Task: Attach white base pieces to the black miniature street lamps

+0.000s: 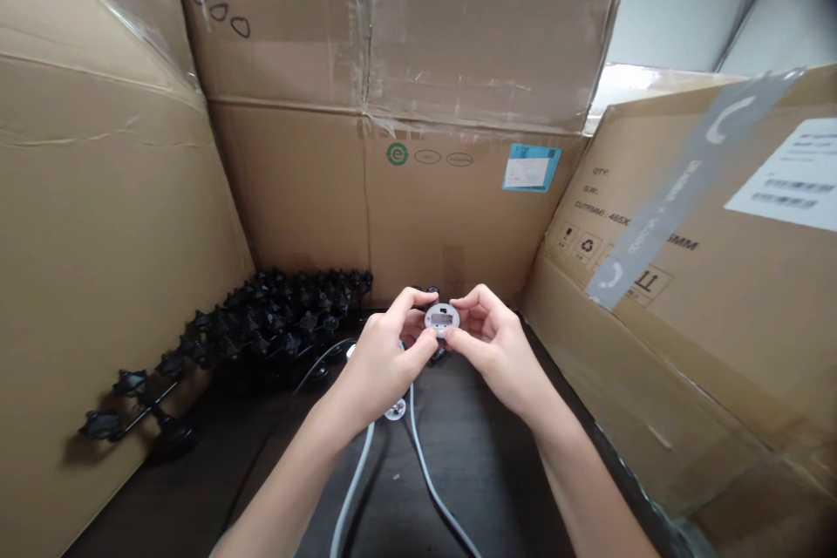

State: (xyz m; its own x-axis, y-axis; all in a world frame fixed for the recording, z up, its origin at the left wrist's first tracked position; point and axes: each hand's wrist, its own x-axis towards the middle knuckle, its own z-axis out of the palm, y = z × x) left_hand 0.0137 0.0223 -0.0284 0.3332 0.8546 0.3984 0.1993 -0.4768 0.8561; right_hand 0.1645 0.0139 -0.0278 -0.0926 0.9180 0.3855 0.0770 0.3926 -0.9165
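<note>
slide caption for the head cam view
Left hand and right hand hold a white disc beside a heap of black parts, cardboard boxes around.

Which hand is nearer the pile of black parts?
Left. The left hand is right of the black parts; the right hand is farther right, past the white disc.

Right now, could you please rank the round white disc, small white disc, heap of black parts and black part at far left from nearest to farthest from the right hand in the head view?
From the right hand:
1. round white disc: centre, held between both hands.
2. small white disc: below the left hand.
3. heap of black parts: left, beside the carton.
4. black part at far left: farthest left.
</note>
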